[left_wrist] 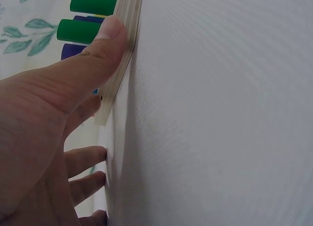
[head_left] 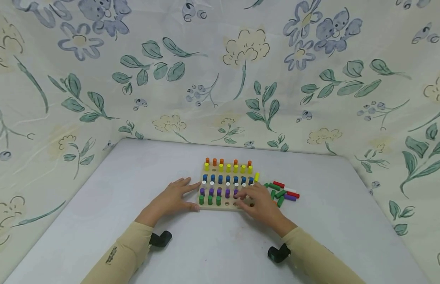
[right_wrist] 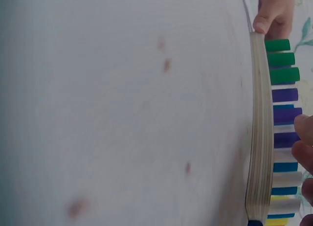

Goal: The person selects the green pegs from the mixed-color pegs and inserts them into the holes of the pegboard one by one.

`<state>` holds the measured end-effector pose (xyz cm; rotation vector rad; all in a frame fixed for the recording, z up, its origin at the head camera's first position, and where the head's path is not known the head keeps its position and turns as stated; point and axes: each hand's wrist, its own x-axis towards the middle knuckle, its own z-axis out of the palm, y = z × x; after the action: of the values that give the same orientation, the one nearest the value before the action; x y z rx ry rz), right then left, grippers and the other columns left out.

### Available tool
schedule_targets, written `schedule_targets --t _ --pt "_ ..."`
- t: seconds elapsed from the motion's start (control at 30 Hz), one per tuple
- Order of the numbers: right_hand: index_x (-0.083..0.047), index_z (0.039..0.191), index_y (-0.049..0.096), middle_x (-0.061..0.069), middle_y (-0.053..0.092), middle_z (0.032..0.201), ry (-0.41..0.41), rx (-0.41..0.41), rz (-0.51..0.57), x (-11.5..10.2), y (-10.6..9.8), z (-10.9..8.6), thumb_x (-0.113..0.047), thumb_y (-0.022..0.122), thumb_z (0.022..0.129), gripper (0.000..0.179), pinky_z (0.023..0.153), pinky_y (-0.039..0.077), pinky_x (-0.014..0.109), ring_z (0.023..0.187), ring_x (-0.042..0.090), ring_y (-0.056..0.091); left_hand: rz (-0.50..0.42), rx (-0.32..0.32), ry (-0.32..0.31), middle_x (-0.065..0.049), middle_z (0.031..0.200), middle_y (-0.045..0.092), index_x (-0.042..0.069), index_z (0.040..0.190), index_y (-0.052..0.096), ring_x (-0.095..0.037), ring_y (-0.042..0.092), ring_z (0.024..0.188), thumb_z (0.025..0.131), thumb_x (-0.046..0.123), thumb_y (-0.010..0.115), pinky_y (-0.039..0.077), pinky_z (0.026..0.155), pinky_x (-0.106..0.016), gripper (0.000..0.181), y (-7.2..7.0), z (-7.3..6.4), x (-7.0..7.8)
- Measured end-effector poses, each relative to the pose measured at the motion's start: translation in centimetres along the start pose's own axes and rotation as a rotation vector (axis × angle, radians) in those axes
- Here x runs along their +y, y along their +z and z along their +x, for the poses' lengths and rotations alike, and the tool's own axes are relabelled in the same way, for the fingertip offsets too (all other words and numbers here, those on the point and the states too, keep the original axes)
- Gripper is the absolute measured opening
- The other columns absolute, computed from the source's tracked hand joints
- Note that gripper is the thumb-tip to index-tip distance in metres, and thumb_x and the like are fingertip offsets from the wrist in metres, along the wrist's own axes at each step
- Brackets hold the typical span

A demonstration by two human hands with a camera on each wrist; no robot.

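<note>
A wooden peg board (head_left: 223, 206) lies on the white table with rows of orange, yellow, blue, white, purple and green pegs. My left hand (head_left: 172, 199) lies flat beside it, fingers straight along the left edge. Its thumb (left_wrist: 93, 55) presses the board's (left_wrist: 124, 40) front corner, next to green pegs (left_wrist: 93, 5). My right hand (head_left: 243, 197) hovers over the board's right front part with bent fingers, tips by a purple peg (head_left: 235, 193). Whether it pinches a peg is hidden. In the right wrist view its fingertips (right_wrist: 303, 155) show beside the board (right_wrist: 259, 138).
Several loose pegs (head_left: 282, 193), green, red, purple and white, lie just right of the board, and a yellow peg (head_left: 256, 176) lies at its right edge. A floral cloth (head_left: 220, 79) walls the table at back and sides. Black wrist cameras (head_left: 161, 238) sit on both forearms.
</note>
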<state>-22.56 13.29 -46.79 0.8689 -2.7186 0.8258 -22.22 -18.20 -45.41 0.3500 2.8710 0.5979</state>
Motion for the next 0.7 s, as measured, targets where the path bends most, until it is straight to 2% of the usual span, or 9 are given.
schedule_targets --t 0.27,0.57,0.7 --pt "-0.021 0.106 0.076 -0.012 0.07 0.094 -0.002 0.014 -0.041 0.6 -0.7 -0.5 -0.023 0.081 0.089 0.017 0.083 0.049 0.037 0.092 0.011 0.052 -0.003 -0.009 -0.002 -0.021 0.165 0.027 0.023 0.156 0.044 -0.047 0.016 0.152 0.08 0.061 0.078 0.022 0.116 -0.07 0.091 0.0 0.1 0.0" --pt "-0.028 0.105 0.075 -0.018 0.067 0.091 0.028 0.024 -0.018 1.7 -1.0 -1.1 -0.024 0.081 0.089 0.018 0.084 0.047 0.036 0.09 0.01 0.051 -0.001 -0.01 0.002 -0.021 0.164 0.028 0.023 0.156 0.044 -0.047 0.017 0.152 0.079 0.061 0.078 0.023 0.116 -0.07 0.092 0.1 0.1 0.0" --pt "-0.026 0.104 0.076 -0.017 0.065 0.091 0.025 0.035 0.005 2.0 -1.4 -1.3 -0.022 0.082 0.088 0.018 0.081 0.046 0.035 0.089 0.012 0.051 0.002 -0.009 0.003 -0.021 0.164 0.028 0.024 0.156 0.044 -0.047 0.017 0.152 0.079 0.062 0.077 0.023 0.116 -0.07 0.092 0.1 0.2 -0.1"
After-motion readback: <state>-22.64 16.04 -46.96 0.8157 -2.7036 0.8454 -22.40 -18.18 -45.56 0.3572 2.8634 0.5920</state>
